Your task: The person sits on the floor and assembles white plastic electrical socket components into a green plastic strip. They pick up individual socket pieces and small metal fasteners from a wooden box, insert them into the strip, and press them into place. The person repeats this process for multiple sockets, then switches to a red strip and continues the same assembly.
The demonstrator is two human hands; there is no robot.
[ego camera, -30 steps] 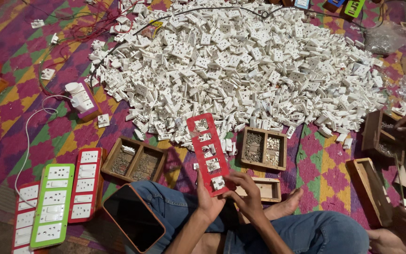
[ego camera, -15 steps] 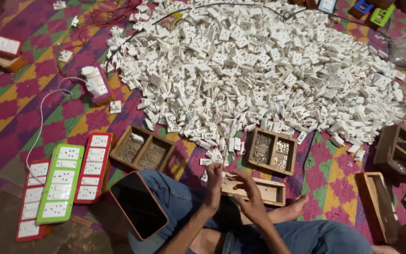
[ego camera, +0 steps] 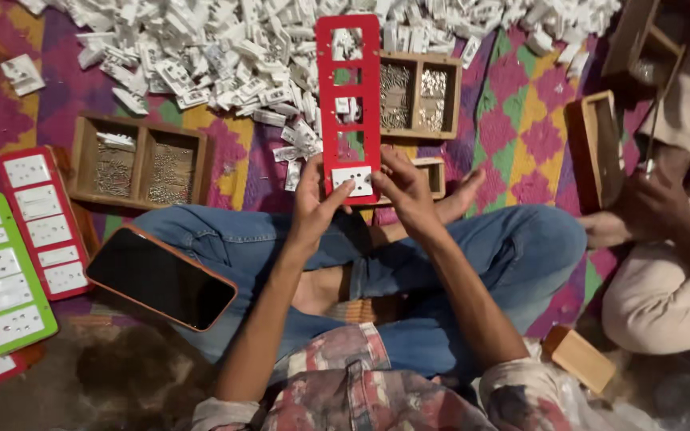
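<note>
A small floor workshop for assembling electrical switch parts: people sit cross-legged on a patterned mat (ego camera: 521, 136), before a great heap of white plastic switch pieces (ego camera: 225, 48), with wooden compartment boxes of small metal parts (ego camera: 141, 164) and coloured frames of finished plates (ego camera: 1, 271) lying about.

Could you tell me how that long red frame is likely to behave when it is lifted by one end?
The red frame looks like thin flat plastic with open cut-outs, so it is probably light and may flex somewhat. The left hand and right hand grip only its near end, and it lies straight, suggesting fair stiffness. The white part seated in it could perhaps pop out if it bends.
</note>
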